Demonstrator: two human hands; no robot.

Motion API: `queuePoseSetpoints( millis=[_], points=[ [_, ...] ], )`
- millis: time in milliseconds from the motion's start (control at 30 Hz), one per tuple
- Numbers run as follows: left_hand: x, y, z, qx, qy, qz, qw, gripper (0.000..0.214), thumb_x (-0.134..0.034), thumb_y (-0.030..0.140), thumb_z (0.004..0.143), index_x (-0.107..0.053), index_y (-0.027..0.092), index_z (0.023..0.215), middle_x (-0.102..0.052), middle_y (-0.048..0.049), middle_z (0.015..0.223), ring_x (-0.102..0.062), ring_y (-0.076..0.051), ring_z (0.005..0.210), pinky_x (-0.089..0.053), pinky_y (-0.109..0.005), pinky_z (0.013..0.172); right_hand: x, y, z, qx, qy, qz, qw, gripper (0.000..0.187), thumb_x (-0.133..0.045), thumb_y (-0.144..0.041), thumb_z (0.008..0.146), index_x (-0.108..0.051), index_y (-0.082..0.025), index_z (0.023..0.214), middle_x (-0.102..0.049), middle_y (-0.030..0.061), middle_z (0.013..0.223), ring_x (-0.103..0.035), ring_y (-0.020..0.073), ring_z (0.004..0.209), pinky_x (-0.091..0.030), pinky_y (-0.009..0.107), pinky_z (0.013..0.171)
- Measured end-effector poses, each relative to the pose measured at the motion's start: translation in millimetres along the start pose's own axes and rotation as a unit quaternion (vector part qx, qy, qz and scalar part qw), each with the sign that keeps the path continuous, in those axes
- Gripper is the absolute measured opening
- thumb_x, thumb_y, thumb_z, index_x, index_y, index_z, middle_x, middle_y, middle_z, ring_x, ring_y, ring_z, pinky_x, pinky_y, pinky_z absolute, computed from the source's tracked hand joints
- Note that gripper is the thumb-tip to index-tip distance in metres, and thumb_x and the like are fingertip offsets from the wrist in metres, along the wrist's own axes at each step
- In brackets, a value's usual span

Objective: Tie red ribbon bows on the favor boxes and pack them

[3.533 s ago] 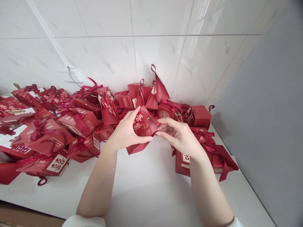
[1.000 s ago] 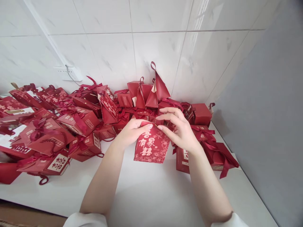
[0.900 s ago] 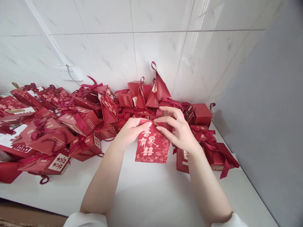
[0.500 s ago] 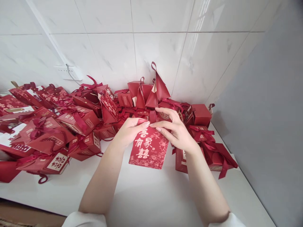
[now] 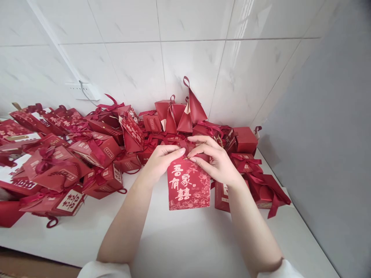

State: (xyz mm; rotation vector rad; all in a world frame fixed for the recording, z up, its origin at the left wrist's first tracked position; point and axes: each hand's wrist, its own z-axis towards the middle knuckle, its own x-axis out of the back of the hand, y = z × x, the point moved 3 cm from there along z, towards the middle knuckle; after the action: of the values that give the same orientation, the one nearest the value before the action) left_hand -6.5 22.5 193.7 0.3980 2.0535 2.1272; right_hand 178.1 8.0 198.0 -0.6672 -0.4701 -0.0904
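A red gift box [image 5: 189, 189] with cream Chinese characters and a flower print hangs upright between my hands, above the white table. My left hand [image 5: 162, 160] is closed, thumb and fingers gripping the box's top edge at the left. At the right of the same edge, my right hand [image 5: 216, 158] pinches a small thin gold-coloured piece [image 5: 188, 157] between thumb and forefinger; its kind is too small to make out. The other fingers of that hand stretch out over the box's top. A dark red ribbon [image 5: 182, 143] shows behind my left thumb.
Many red gift boxes with ribbons [image 5: 95, 146] are heaped along the left and back of the white table [image 5: 185, 239]. Pointed red boxes [image 5: 194, 110] stand against the tiled wall [image 5: 191, 61]. More boxes [image 5: 262, 193] lie at the right, beside a grey panel [image 5: 324, 154].
The gift box has shifted slightly right and straightened from a tilt. My right thumb and forefinger now show the small gold-coloured piece at its top edge.
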Motion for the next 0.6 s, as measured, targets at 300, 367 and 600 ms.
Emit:
queuePoseSetpoints(
  millis=[300,367,600],
  points=[
    [-1.6,8.3,-4.3,-0.074,0.064,0.083,0.992,0.029,-0.071,0.044,0.081,-0.072,0.016,0.072,-0.067,-0.0006,0.070,-0.058,-0.014,0.065,-0.044,-0.024,0.062,-9.2,-3.1,0.2,0.012,-0.050,-0.020,0.998,0.020,-0.054,-0.024,0.097,-0.070,-0.028,0.109,-0.047,0.0067,0.142,-0.046,0.0259,0.135,-0.044,0.049,0.110],
    [-0.7,11.3,-5.7,-0.071,0.065,0.095,0.991,0.030,-0.071,0.045,0.080,-0.072,0.016,0.070,-0.066,-0.0005,0.068,-0.058,-0.014,0.064,-0.043,-0.024,0.060,-9.9,-3.5,0.4,0.011,-0.057,-0.010,0.998,0.019,-0.055,-0.025,0.097,-0.069,-0.028,0.109,-0.047,0.0068,0.143,-0.046,0.0264,0.135,-0.044,0.050,0.110],
    [3.3,19.7,-11.3,-0.069,0.104,0.128,0.984,0.036,-0.066,0.050,0.083,-0.072,0.016,0.076,-0.066,-0.0017,0.066,-0.059,-0.016,0.063,-0.045,-0.026,0.060,-7.0,-3.0,0.7,0.013,0.046,-0.021,0.999,0.021,-0.067,-0.029,0.091,-0.071,-0.031,0.111,-0.057,0.0057,0.133,-0.055,0.0258,0.125,-0.048,0.049,0.107]
  ],
)
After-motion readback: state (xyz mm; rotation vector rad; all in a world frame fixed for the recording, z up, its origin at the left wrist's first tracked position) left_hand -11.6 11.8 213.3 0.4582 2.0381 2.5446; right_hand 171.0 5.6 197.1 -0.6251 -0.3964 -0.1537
